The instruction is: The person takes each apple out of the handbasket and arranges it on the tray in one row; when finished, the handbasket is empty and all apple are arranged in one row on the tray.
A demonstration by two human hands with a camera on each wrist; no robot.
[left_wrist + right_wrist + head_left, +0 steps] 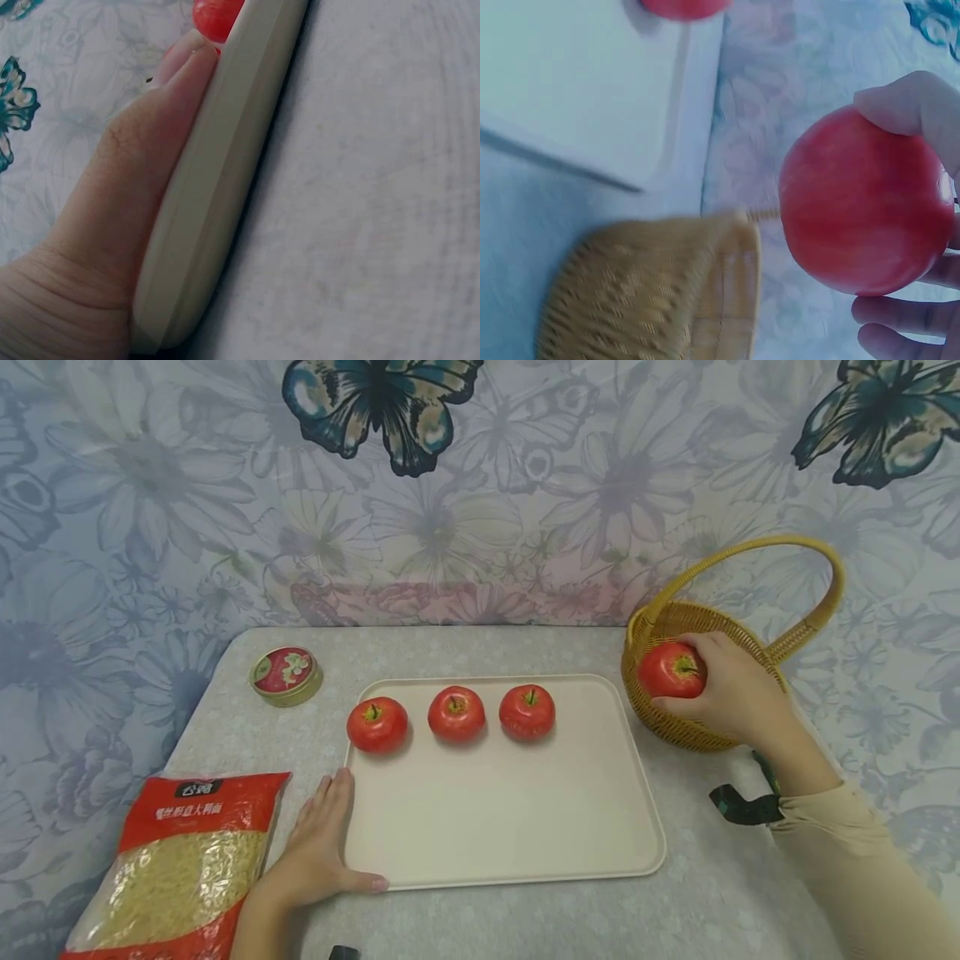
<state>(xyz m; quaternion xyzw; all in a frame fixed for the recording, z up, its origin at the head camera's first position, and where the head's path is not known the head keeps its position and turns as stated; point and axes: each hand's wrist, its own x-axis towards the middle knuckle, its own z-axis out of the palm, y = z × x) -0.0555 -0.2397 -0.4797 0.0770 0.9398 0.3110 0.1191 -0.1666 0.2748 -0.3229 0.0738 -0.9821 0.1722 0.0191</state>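
Three red apples stand in a row along the back of a cream tray (502, 810): a left apple (377, 725), a middle apple (457, 714) and a right apple (527, 712). My right hand (738, 689) grips another red apple (672, 669), thumb on one side and fingers on the other. In the head view this apple overlaps the mouth of a wicker basket (675, 737); the right wrist view has it above the basket's rim. My left hand (318, 843) rests at the tray's front left corner, fingers straight along the left side, thumb (142, 142) against the front edge.
At the left front lies a red and clear bag of pasta (187, 860). A round tin (286, 677) with a red lid sits at the back left. The basket's tall handle (828, 585) arches up to the right. A patterned wall covering (450, 543) stands behind the table.
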